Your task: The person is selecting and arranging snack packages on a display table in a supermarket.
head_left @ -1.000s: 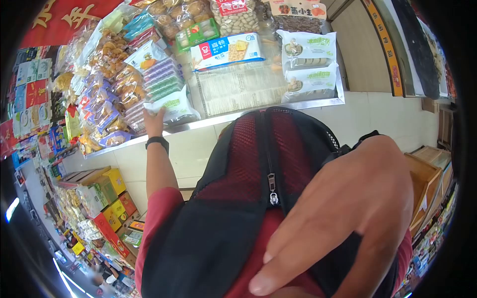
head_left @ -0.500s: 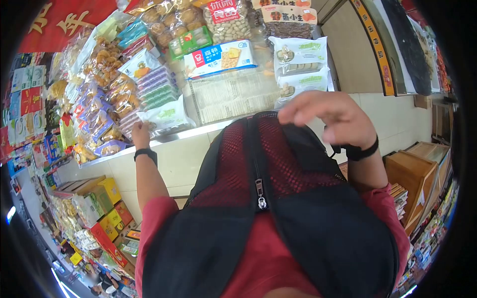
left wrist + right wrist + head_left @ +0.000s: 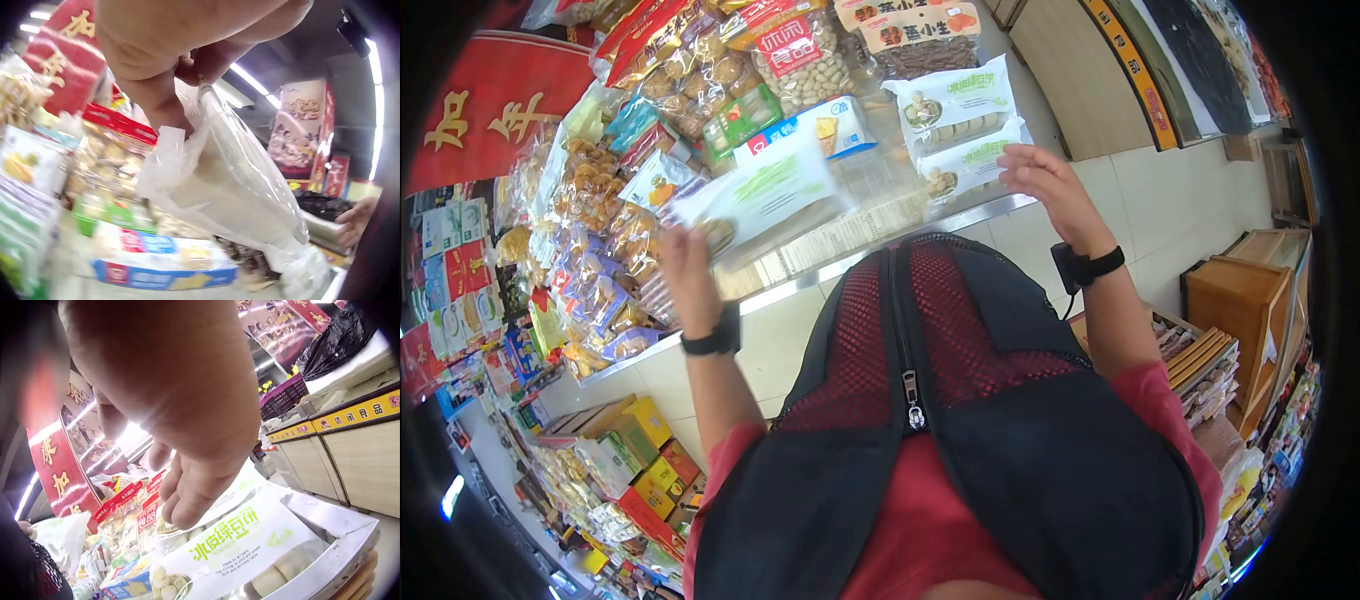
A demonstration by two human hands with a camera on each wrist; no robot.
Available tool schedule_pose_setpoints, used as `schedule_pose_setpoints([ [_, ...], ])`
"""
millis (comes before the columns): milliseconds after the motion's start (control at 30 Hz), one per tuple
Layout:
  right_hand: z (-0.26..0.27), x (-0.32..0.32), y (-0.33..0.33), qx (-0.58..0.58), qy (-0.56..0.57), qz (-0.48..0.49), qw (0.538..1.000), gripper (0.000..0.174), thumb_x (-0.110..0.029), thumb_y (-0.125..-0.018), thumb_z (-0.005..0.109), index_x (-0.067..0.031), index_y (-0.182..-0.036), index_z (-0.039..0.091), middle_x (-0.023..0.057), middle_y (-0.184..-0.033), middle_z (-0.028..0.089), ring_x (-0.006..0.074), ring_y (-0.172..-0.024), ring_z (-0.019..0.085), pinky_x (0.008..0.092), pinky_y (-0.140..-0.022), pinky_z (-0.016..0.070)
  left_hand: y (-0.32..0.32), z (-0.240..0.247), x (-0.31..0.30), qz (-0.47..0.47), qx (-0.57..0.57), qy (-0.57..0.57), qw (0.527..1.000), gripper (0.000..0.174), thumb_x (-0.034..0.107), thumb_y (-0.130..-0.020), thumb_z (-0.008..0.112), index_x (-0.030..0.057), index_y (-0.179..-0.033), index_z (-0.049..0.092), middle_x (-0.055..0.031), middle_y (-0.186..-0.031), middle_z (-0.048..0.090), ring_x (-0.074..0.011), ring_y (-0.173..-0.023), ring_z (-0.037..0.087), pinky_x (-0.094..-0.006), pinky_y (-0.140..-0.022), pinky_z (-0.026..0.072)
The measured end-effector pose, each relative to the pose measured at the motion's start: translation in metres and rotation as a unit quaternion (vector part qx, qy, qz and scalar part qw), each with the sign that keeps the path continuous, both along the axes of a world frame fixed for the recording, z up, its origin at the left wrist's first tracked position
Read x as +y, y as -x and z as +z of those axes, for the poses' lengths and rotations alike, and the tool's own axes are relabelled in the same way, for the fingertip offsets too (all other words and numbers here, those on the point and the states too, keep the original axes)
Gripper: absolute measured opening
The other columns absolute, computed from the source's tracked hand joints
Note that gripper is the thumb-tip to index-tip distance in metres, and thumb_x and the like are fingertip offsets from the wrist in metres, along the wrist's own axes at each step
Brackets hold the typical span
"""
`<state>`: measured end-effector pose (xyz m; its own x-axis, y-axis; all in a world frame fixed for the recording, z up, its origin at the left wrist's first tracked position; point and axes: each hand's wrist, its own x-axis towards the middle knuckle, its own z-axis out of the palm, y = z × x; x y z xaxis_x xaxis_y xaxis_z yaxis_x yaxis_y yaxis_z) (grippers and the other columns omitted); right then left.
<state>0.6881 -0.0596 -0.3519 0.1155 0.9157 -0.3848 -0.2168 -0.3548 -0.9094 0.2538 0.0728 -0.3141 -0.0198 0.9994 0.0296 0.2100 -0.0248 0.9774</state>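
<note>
My left hand [image 3: 688, 275] pinches one end of a white plastic packet of round pastries with green lettering [image 3: 765, 195], held up over the display counter. From the left wrist view, fingers and thumb grip the crinkled end of that same packet [image 3: 219, 175], which slants down to the right. Two similar white packets lie at the counter's right end, a far one [image 3: 955, 100] and a near one [image 3: 970, 160]. My right hand [image 3: 1050, 190] hovers beside the near packet, its fingers loosely bent around nothing. Pale round cakes show through that packet's clear window in the right wrist view.
A blue and white cracker box [image 3: 165, 265] lies behind the lifted packet. Bagged snacks [image 3: 595, 240] crowd the counter's left side, with a peanut bag [image 3: 800, 70] at the back. The counter's metal edge [image 3: 800, 268] runs before my black backpack [image 3: 820, 480], worn in front.
My left hand has raised the white packet off the counter and brought it rightward. My right hand has come down from close to the camera to beside the right-hand packets.
</note>
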Motion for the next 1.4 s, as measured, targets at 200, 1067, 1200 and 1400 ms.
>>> schedule_pose_setpoints([
  [200, -0.004, 0.017, -0.011, -0.053, -0.042, -0.072, 0.995, 0.056, -0.031, -0.097, 0.056, -0.0008, -0.142, 0.042, 0.015, -0.138, 0.051, 0.0215, -0.125, 0.049, 0.0322, -0.104, 0.0376, -0.151, -0.052, 0.024, -0.133, -0.109, 0.112, 0.979, 0.01, 0.012, -0.094, 0.056, 0.0027, -0.095, 0.054, -0.0004, -0.076, 0.051, -0.0087, -0.065, 0.048, -0.0249, -0.058, 0.041],
  [1067, -0.081, 0.055, -0.039, -0.397, -0.183, -0.014, 0.9, 0.066, -0.014, -0.089, 0.051, -0.0001, -0.148, 0.027, 0.0242, -0.145, 0.04, 0.0358, -0.133, 0.042, 0.0373, -0.11, 0.0325, -0.239, -0.091, -0.007, -0.204, 0.231, -0.004, 0.952, 0.041, 0.026, -0.086, 0.066, -0.0056, -0.108, 0.052, -0.0274, -0.107, 0.055, -0.0429, -0.104, 0.054, -0.0454, -0.088, 0.044],
  [1200, -0.066, 0.048, -0.039, -0.365, -0.12, 0.004, 0.923, 0.067, -0.012, -0.088, 0.052, 0.0028, -0.147, 0.025, 0.0254, -0.144, 0.041, 0.0367, -0.133, 0.041, 0.0383, -0.11, 0.0326, -0.243, -0.086, -0.004, -0.198, 0.245, -0.005, 0.949, 0.037, 0.026, -0.088, 0.064, -0.0037, -0.107, 0.052, -0.0268, -0.105, 0.055, -0.0438, -0.1, 0.053, -0.0464, -0.084, 0.0439],
  [1400, -0.088, 0.053, -0.049, -0.388, -0.181, 0.01, 0.903, 0.068, -0.011, -0.087, 0.053, 0.0035, -0.147, 0.025, 0.0265, -0.142, 0.042, 0.0374, -0.132, 0.041, 0.0392, -0.109, 0.0331, -0.238, -0.1, -0.014, -0.197, 0.214, 0.03, 0.956, 0.044, 0.031, -0.089, 0.064, -0.0042, -0.113, 0.052, -0.0253, -0.105, 0.06, -0.0387, -0.094, 0.06, -0.0434, -0.082, 0.0473],
])
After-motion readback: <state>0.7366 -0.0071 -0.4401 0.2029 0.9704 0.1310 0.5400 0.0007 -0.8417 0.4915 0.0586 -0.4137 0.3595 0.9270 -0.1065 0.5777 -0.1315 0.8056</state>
